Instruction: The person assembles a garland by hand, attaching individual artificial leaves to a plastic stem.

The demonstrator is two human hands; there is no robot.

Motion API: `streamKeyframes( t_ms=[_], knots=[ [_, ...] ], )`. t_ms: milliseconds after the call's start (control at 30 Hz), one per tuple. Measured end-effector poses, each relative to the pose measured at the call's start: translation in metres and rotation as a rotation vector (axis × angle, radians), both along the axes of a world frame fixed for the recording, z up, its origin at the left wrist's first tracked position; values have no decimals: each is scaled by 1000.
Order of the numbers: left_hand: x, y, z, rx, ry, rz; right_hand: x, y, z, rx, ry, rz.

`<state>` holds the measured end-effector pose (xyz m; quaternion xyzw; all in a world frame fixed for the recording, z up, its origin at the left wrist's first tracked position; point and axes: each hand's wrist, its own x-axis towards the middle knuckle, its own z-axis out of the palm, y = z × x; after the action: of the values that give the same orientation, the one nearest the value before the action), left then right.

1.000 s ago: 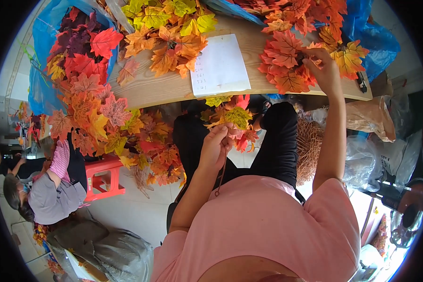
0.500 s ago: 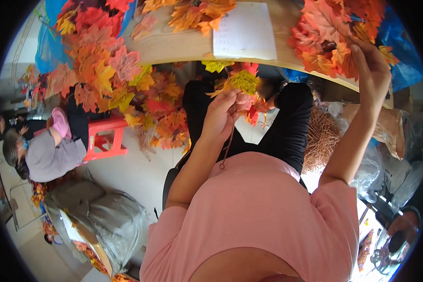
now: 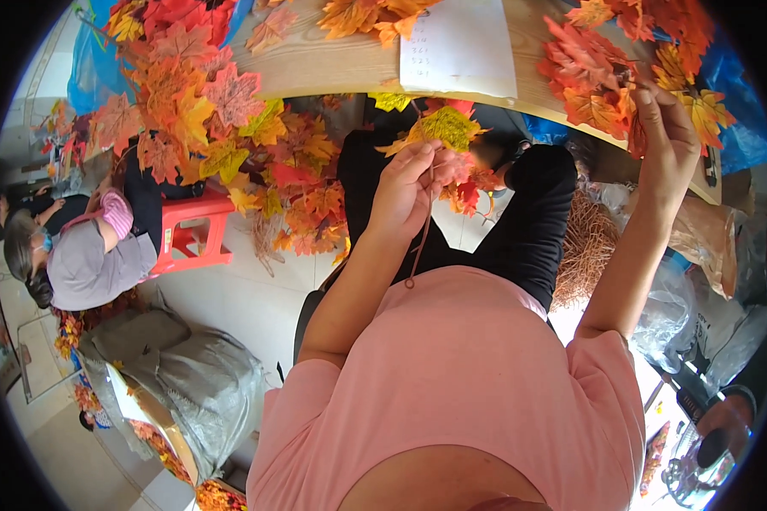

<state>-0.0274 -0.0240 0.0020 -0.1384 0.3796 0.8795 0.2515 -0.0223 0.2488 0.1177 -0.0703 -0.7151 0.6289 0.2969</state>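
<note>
In front of my lap, my left hand [image 3: 409, 189] is closed in a pinch on the brown stem of an artificial maple-leaf garland. The looped tail of the stem [image 3: 419, 247] hangs below the fingers, and a yellow-green leaf [image 3: 446, 126] spreads just above them. My right hand [image 3: 669, 140] reaches over the table's right edge. Its thumb and fingers close on a bunch of red-orange artificial maple leaves [image 3: 590, 77]; the exact grip point is partly hidden by the leaves.
A white paper sheet [image 3: 458, 51] lies on the wooden table [image 3: 315, 64]. Leaf garlands [image 3: 175, 94] hang over its left side. A tangle of brown stems [image 3: 584, 243] sits right of my legs. At left, a seated person [image 3: 102, 255] is beside a red stool [image 3: 198, 226].
The red-orange bunch at my right hand now stands apart from the pile behind it. My left hand still pinches the stem, and the whole view has shifted slightly.
</note>
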Motion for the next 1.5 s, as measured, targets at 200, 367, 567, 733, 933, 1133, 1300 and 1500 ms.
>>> streamKeyframes(
  t_ms=[200, 367, 567, 733, 933, 1133, 1300, 1500],
  knots=[
    [-3, -3, 6, -62, 80, 57, 25, -57, -16, 795, -329, 476],
    [7, 5, 9, -139, 125, 18, 21, -108, -70, 563, -240, 492],
    [11, 9, 13, -215, 184, 44, 23, -117, -86, 260, -351, 473],
    [12, 5, 14, -296, 216, -55, 22, -114, -88, 256, -357, 517],
    [13, 8, 11, -356, 306, -42, 21, -112, -87, 317, -398, 537],
    [14, 2, 13, -298, 202, -90, 21, -110, -81, 271, -484, 599],
    [14, 4, 11, -327, 215, -109, 20, -107, -84, 331, -417, 604],
    [17, 4, 4, -438, 339, -89, 16, -110, -85, 135, -589, 667]
  ],
)
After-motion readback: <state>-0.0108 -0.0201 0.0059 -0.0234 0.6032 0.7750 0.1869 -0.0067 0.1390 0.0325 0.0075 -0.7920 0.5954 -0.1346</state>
